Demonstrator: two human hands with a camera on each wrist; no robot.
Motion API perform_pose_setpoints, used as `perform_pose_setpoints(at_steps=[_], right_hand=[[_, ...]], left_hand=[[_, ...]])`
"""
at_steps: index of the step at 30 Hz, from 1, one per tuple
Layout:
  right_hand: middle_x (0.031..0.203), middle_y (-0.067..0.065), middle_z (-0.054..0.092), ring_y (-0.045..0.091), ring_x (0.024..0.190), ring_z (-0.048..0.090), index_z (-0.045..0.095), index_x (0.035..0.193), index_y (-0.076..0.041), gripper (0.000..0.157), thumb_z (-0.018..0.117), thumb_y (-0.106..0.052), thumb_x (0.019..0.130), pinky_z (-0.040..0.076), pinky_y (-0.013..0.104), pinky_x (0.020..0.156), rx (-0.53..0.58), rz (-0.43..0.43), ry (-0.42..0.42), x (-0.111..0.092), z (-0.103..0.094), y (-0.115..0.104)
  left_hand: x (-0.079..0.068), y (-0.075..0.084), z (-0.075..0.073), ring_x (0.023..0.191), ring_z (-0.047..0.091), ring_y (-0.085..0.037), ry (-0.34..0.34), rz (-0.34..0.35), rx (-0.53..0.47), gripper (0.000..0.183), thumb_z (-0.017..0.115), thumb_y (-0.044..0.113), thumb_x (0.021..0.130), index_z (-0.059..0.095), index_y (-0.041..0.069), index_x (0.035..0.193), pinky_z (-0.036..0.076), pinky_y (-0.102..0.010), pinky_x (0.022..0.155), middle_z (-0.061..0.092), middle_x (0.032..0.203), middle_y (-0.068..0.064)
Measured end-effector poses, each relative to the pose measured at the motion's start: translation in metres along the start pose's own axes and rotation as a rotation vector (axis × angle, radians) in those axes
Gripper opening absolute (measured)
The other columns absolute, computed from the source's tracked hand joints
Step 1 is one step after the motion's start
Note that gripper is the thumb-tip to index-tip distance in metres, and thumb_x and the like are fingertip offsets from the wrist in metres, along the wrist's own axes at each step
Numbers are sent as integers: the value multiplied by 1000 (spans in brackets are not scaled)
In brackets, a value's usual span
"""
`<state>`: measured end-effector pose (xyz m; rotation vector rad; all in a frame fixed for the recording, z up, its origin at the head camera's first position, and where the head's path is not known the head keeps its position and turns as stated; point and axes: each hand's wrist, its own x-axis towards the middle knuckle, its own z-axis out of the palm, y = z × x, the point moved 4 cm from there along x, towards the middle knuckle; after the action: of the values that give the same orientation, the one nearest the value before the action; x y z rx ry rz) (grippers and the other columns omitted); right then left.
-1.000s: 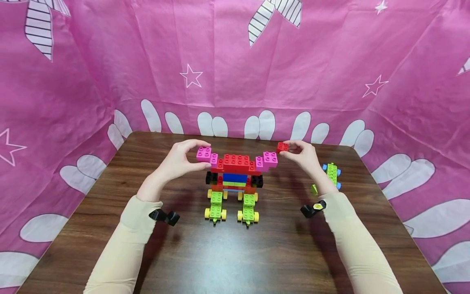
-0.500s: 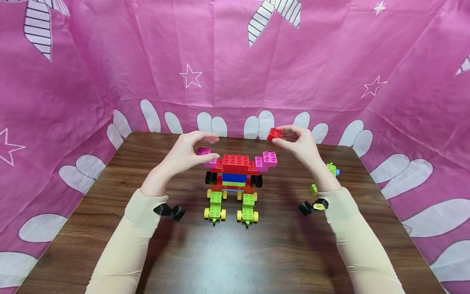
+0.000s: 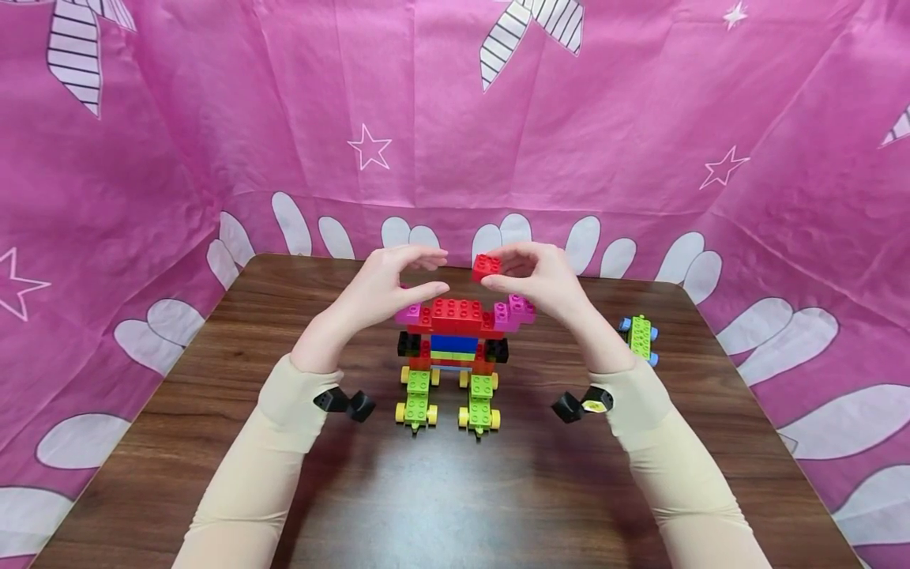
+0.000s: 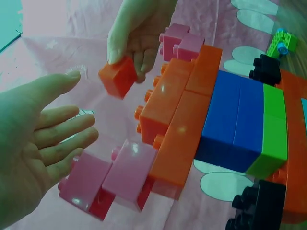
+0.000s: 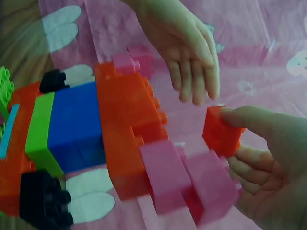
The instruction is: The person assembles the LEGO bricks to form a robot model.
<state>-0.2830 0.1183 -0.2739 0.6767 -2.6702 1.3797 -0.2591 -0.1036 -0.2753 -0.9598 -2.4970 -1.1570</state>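
A toy figure of building bricks stands mid-table, topped by a row of red bricks [image 3: 457, 315] with pink bricks [image 3: 510, 313] stepping up at both ends. Below are blue bricks [image 3: 455, 344], black side bricks [image 3: 408, 344] and two green wheeled bases [image 3: 480, 399] with yellow wheels. My right hand [image 3: 546, 278] pinches a loose red brick [image 3: 486, 267] between thumb and fingers, above the figure's top and apart from it. Over the figure's left end, my left hand [image 3: 387, 291] holds nothing, fingers straight and thumb spread, partly hiding the left pink bricks [image 4: 129, 167].
At the right of the brown wooden table [image 3: 206, 427] lies a green wheeled base with blue wheels [image 3: 641, 340], close to my right forearm. A pink patterned cloth [image 3: 455, 174] rises behind the table and on both sides.
My right hand has carried the red brick left, from beyond the right pink bricks to over the figure. My left hand has left the pink bricks and moved up and right. The figure stays put.
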Motion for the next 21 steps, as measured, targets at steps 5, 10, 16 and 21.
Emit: perform_pose_setpoints(at_steps=[5, 10, 16, 21], right_hand=[[95, 9, 72, 19, 84, 68, 71, 109, -8, 38, 82, -25, 77, 56, 34, 77, -27, -11, -63, 1, 14, -9], [95, 8, 72, 19, 85, 69, 70, 108, -7, 38, 83, -23, 76, 56, 35, 80, -59, -16, -107, 1, 22, -12], [95, 7, 72, 18, 86, 70, 71, 107, -7, 38, 84, -23, 75, 57, 34, 80, -86, -25, -142, 2, 27, -16], [95, 7, 72, 19, 88, 70, 71, 107, -7, 35, 83, -20, 76, 57, 34, 83, -104, -42, -173, 2, 30, -19]], left_hand=[[3, 3, 4, 107, 62, -21, -38, 11, 15, 47, 74, 24, 85, 61, 5, 126, 50, -40, 96, 68, 115, -10], [5, 3, 6, 108, 62, -20, -88, -9, 51, 48, 74, 26, 85, 61, 5, 126, 50, -38, 96, 68, 115, -9], [6, 3, 9, 111, 61, -22, -168, -45, 87, 47, 74, 28, 86, 63, 5, 124, 49, -40, 98, 68, 117, -9], [7, 2, 11, 110, 62, -23, -227, -51, 129, 45, 73, 28, 86, 65, 3, 123, 50, -40, 96, 69, 117, -10]])
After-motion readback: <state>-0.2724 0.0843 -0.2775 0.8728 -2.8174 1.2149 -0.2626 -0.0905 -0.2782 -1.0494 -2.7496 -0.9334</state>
